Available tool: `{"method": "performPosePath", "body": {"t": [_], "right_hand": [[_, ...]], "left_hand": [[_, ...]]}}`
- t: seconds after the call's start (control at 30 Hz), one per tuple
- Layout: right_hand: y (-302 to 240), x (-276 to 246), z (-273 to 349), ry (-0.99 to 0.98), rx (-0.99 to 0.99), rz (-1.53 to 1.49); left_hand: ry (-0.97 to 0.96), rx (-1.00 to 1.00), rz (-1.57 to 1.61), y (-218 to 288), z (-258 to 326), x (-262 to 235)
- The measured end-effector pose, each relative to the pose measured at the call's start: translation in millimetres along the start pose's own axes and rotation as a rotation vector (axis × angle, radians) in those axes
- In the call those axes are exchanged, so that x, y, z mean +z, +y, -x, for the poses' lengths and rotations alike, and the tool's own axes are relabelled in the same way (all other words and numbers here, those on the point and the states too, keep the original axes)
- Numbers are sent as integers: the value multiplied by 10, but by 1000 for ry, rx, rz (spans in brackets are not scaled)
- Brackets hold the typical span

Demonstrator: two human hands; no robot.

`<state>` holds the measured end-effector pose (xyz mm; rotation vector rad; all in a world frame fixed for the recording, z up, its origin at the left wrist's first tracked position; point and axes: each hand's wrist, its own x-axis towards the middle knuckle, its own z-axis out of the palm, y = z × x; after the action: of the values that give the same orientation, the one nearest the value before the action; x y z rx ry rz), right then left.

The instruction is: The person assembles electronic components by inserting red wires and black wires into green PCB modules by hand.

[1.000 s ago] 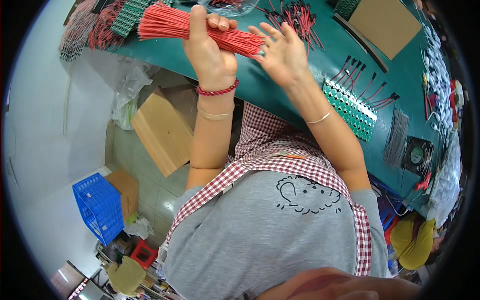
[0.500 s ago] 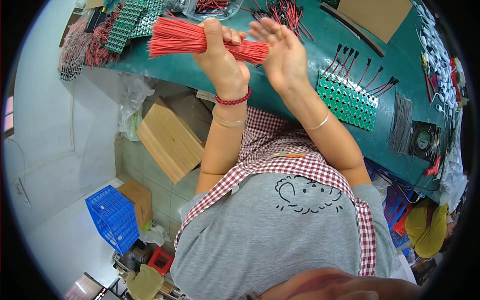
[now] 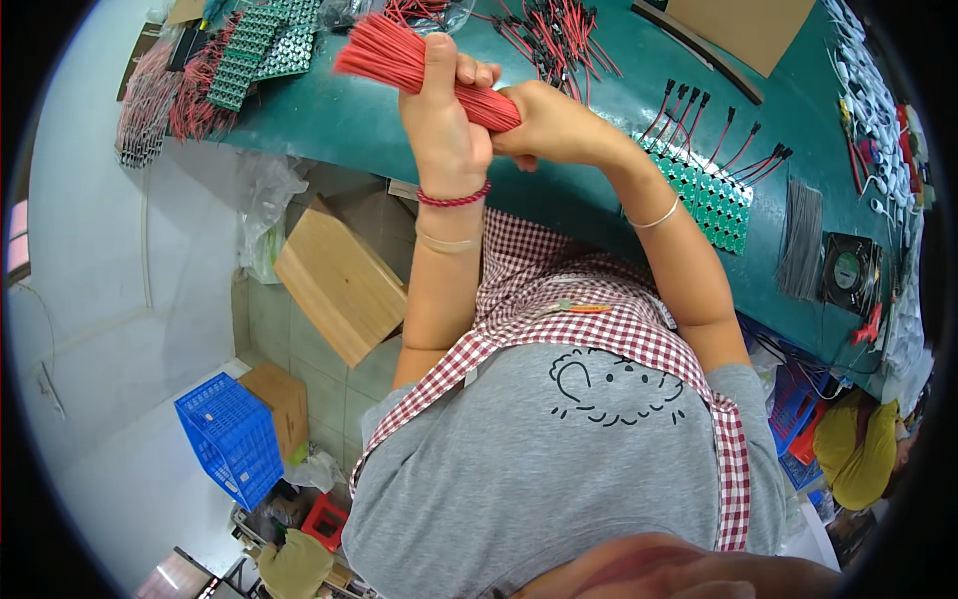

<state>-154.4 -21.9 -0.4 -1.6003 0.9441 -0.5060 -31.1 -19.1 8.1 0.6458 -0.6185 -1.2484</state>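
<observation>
A thick bundle of red wires (image 3: 383,54) is held up over the near edge of the green table. My left hand (image 3: 446,115) is closed around its middle, thumb on top, with the loose ends fanning out to the upper left. At the bundle's right end, my right hand (image 3: 549,122) has its fingers curled round the wire tips and partly hides them. Right of that hand lie green circuit boards (image 3: 711,205) with black-plugged red leads standing off them. Behind the hands is a pile of red and black leads with connectors (image 3: 561,40).
Stacked circuit boards (image 3: 244,75) and more red wires (image 3: 200,100) lie at the table's left end. To the right are grey wires (image 3: 801,240), a black fan (image 3: 851,272) and heaped white cables (image 3: 878,110). A wooden board (image 3: 341,280) and blue crate (image 3: 230,439) stand below left.
My right hand, open beside the bundle's right end before, has closed around that end. The bundle has tilted, its right end lower, and shifted slightly right with my left hand.
</observation>
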Motion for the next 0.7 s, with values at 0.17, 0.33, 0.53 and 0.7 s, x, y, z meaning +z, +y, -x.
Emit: {"method": "performPosePath", "body": {"t": [0.17,0.33,0.53,0.7], "right_hand": [[114,112,107,-242,60,-522],[115,298,107,-71,155,-514],[118,233,178,-113,166,-500],[140,188,237,-34,176,-576]], "left_hand": [[-140,-159,91,149,-95,-129],[-74,81,-239,143,15,35],[-140,-101,40,84,-394,-410],[-195,-249,175,-39,-92,-132]]}}
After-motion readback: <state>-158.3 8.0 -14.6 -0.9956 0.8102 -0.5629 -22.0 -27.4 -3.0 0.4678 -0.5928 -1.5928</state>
